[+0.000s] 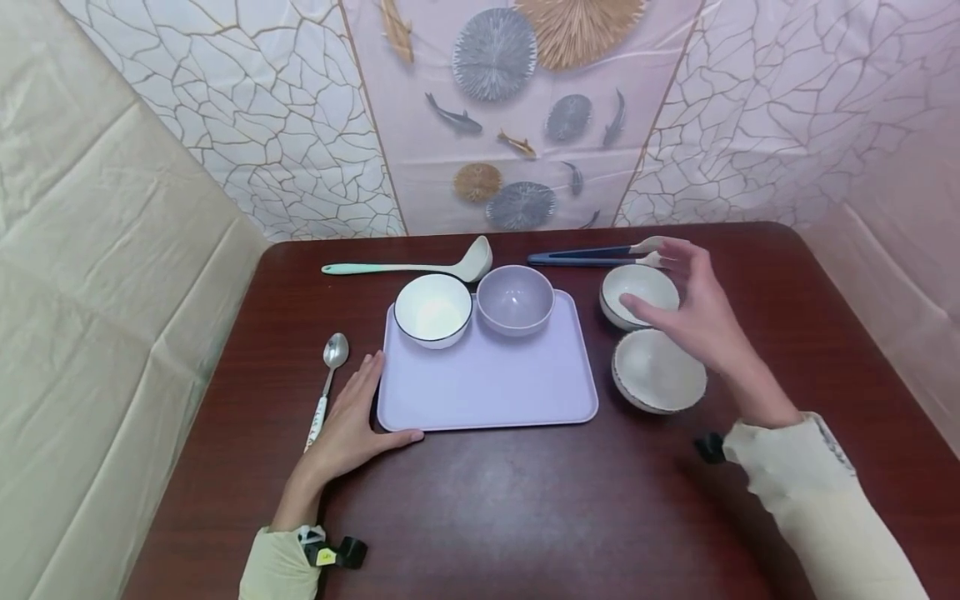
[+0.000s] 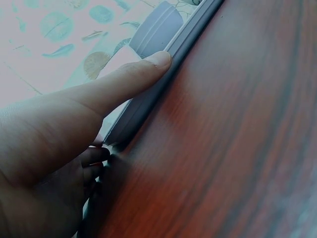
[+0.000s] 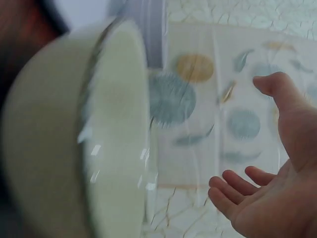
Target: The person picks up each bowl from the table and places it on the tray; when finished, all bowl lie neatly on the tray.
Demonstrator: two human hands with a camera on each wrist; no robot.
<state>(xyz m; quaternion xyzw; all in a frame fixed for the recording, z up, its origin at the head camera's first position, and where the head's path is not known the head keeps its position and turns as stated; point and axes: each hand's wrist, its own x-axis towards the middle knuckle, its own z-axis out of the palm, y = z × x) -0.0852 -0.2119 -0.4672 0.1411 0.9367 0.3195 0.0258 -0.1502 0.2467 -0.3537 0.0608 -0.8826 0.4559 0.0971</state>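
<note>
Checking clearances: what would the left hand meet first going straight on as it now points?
For the left hand, probably the tray's left rim, then the dark-rimmed white bowl; finger height is unclear.

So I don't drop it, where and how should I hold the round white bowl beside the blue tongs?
Probably pinch the white bowl by its right rim, from above: it stands upright, and the round cream bowl crowds its near side.

One purple bowl (image 1: 516, 300) and three pale bowls (image 1: 433, 308) (image 1: 637, 292) (image 1: 657, 371) make four; there are also one tray (image 1: 487, 383), one ladle (image 1: 420, 267), one spoon (image 1: 327, 387), one pair of tongs (image 1: 577, 261), two hands (image 1: 348, 429) (image 1: 701, 312), two sleeves (image 1: 277, 567) (image 1: 817, 500) and one surface (image 1: 510, 517).
</note>
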